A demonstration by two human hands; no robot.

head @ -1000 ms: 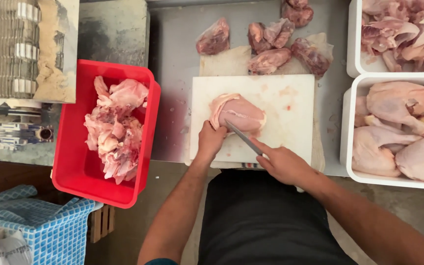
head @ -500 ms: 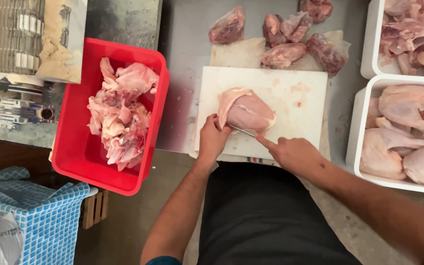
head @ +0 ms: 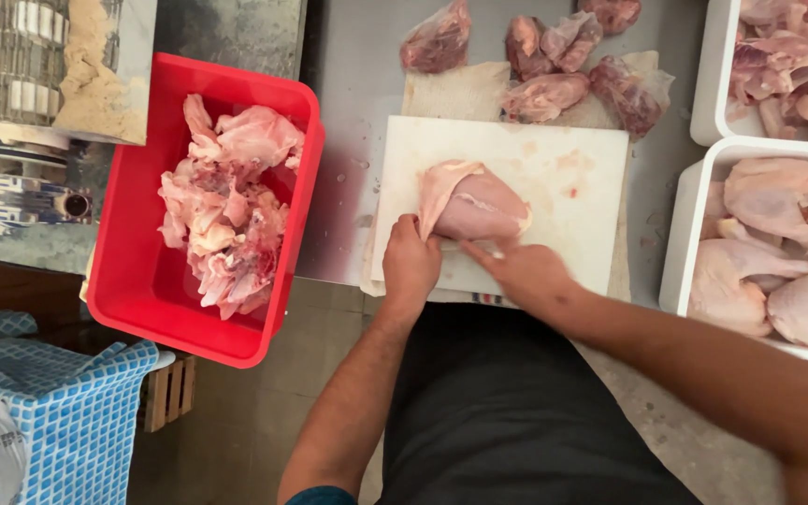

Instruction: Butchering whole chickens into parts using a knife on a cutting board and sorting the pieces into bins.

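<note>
Right hand [head: 527, 273] drawn closer under chicken breast [head: 474, 201], knife hidden, left hand [head: 411, 265] grip pinching its skin edge

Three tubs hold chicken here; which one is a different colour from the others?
The red tub left of the cutting board, full of scraps. The two tubs on the right are white.

A pale pink raw chicken breast [head: 472, 202] lies flat on the white cutting board [head: 572, 178], its skin flap peeled leftward.
</note>
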